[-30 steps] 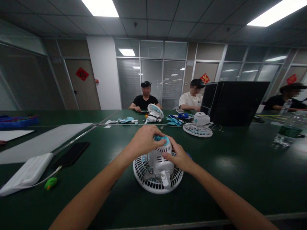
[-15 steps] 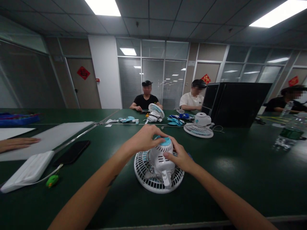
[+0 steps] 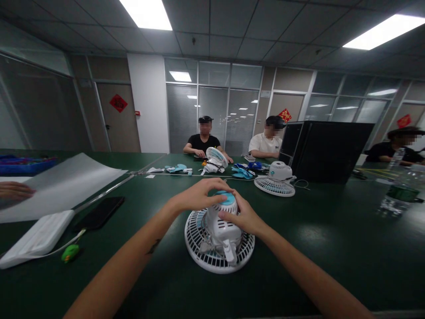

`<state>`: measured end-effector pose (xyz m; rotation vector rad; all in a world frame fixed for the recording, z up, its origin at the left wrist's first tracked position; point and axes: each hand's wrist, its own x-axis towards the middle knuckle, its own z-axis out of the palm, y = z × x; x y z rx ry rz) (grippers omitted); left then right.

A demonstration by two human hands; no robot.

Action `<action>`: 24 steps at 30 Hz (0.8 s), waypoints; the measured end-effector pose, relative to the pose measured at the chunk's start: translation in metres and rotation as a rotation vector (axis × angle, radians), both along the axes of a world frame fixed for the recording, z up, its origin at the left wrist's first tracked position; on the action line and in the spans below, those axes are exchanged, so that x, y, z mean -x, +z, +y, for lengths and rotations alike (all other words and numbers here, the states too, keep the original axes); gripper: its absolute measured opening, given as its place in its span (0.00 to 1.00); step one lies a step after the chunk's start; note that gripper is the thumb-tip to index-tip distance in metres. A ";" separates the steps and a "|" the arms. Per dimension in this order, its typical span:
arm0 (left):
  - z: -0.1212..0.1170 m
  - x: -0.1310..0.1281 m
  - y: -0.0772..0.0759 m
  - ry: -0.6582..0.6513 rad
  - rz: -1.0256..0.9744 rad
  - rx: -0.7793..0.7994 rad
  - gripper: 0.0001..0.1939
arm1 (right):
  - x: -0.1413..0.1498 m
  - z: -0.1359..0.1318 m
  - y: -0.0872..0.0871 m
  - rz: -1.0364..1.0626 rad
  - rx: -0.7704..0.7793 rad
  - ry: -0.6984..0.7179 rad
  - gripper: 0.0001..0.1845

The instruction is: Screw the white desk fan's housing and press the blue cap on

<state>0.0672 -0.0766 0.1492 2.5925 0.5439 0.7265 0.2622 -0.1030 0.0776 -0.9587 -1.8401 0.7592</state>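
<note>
In front of me a small white fan (image 3: 229, 230) lies grille-down on the table, its motor housing upward. A round light-blue cap (image 3: 229, 199) covers the top of the housing. My left hand (image 3: 202, 193) arches over this top, fingers bent, with the thumb against the cap and the fingertips at its far edge. Around the right side of the housing curls my right hand (image 3: 247, 215), thumb on the near face above the slots. Both hands are closed on the fan. A coiled cable shows between housing and grille. The fingers on the far side are hidden.
Left are a black phone (image 3: 101, 213), a white power bank (image 3: 38, 239), a green trinket (image 3: 70, 252) and a translucent sheet (image 3: 76, 186) under another person's hand (image 3: 15, 190). Beyond stand two other fans (image 3: 279, 177), blue parts (image 3: 242, 171), a black computer case (image 3: 327, 150) and a bottle (image 3: 400, 195).
My hands stay on the fan, with the right thumb shifted slightly left across the housing. At the left, the translucent sheet has been lifted and bends upward. The view has tilted up a little.
</note>
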 end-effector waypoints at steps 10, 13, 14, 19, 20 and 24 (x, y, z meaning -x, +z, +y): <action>-0.007 0.003 0.006 -0.104 -0.098 0.102 0.17 | 0.003 -0.015 0.007 0.201 -0.131 -0.007 0.29; -0.013 0.003 0.009 -0.029 -0.225 0.002 0.17 | -0.014 -0.020 0.026 0.335 -0.126 -0.067 0.30; -0.013 0.005 0.009 0.010 -0.246 -0.021 0.17 | -0.023 -0.022 0.034 0.389 -0.111 -0.106 0.30; 0.000 0.025 -0.011 0.170 -0.196 -0.031 0.17 | -0.090 -0.030 0.063 0.473 -0.108 -0.370 0.26; 0.004 0.031 -0.020 0.209 -0.169 -0.020 0.17 | -0.106 -0.031 0.065 0.443 -0.133 -0.450 0.25; 0.021 0.048 -0.064 0.284 -0.005 0.002 0.16 | -0.164 -0.035 0.055 0.243 -0.088 -0.730 0.20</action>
